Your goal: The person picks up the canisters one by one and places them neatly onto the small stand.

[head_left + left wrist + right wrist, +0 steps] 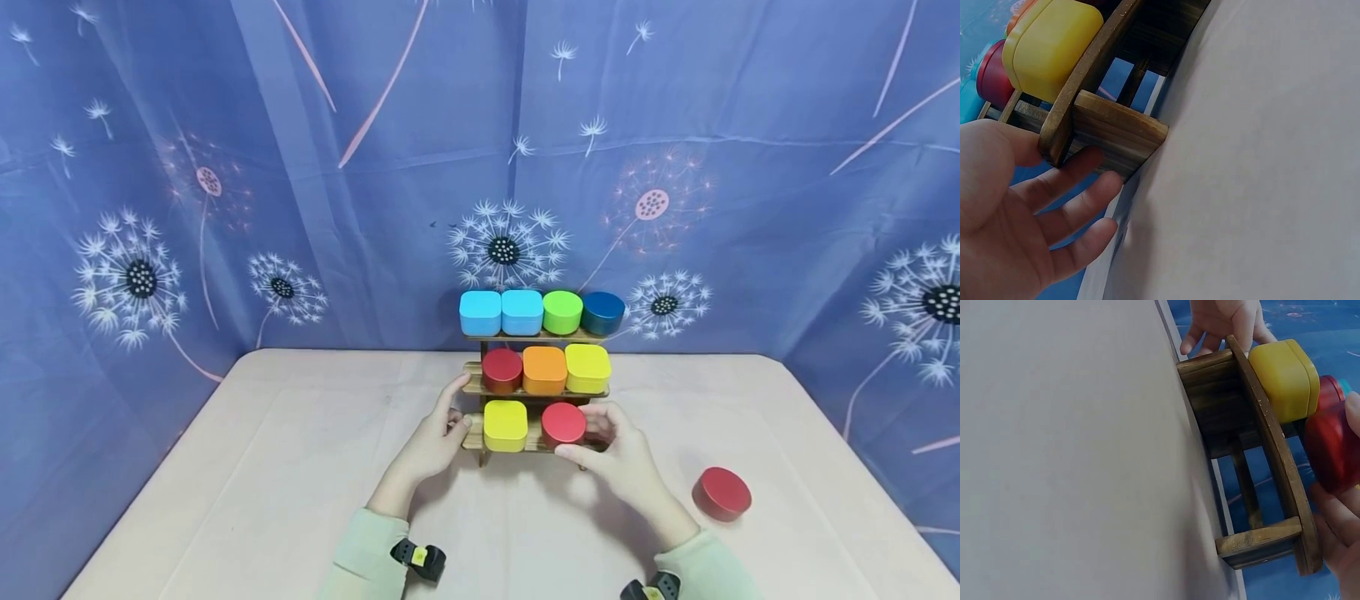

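Observation:
A three-step wooden rack holds small lidded tins. On its lowest step, a yellow square tin stands left of a red round tin. My right hand grips that red tin, thumb at the front and fingers round its right side; I cannot tell whether its base touches the step. At the rack's left end, my left hand touches the wood, with its thumb by the lowest step and its forefinger by the middle one. The left wrist view shows its other fingers loosely spread, holding nothing.
The middle step bears a dark red tin, an orange tin and a yellow tin. Two light blue tins, a green tin and a dark blue tin stand on top. Another red tin lies on the table at right.

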### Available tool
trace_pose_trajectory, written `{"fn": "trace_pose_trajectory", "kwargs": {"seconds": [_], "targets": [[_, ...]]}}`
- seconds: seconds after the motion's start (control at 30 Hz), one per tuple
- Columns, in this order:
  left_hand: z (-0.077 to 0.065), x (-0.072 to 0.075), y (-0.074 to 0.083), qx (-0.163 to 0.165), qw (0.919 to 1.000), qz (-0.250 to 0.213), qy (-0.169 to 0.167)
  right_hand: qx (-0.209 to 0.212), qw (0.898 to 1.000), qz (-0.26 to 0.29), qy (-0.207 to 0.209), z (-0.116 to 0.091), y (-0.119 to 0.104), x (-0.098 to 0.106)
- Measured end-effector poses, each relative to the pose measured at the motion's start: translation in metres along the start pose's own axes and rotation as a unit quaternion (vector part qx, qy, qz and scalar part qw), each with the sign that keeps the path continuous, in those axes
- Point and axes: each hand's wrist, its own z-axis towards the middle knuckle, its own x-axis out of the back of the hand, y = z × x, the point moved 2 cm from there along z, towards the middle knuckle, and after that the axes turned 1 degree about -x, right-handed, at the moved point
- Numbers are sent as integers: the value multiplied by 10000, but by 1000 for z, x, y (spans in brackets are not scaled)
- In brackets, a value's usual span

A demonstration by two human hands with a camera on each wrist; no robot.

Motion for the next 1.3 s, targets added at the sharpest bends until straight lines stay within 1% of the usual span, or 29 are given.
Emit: {"fn": "trace_pose_trajectory", "kwargs": {"seconds": [0.13, 0.37, 0.57, 0.7, 0.77, 0.97, 1.1, 1.3], "targets": [[0, 1, 2, 36, 10000, 9, 16, -51, 10000, -24, -30, 1, 3, -3], [-1, 0, 3, 22, 10000, -18, -9, -365, 9982, -460, -137, -1, 4, -6], [-3, -1, 2, 94, 9999, 13, -44, -273, 9970, -719, -95, -2, 4, -6], [-2, -1, 2, 87, 10000, 8, -8, -370, 9957, -840, -103, 0, 5, -7], [-1, 0, 2, 83, 10000, 17, 9, -467, 9953, -836, -130, 0, 5, -8], [0, 0, 3, 70, 10000, 22, 22, -557, 9952, -773, -210, 1, 4, -8], [0, 0, 4, 74, 10000, -31, 24, -510, 9953, -768, -285, 1, 3, -6], [-1, -1, 3, 84, 9999, -101, 24, -509, 9963, -548, -418, -1, 3, 1]]}}
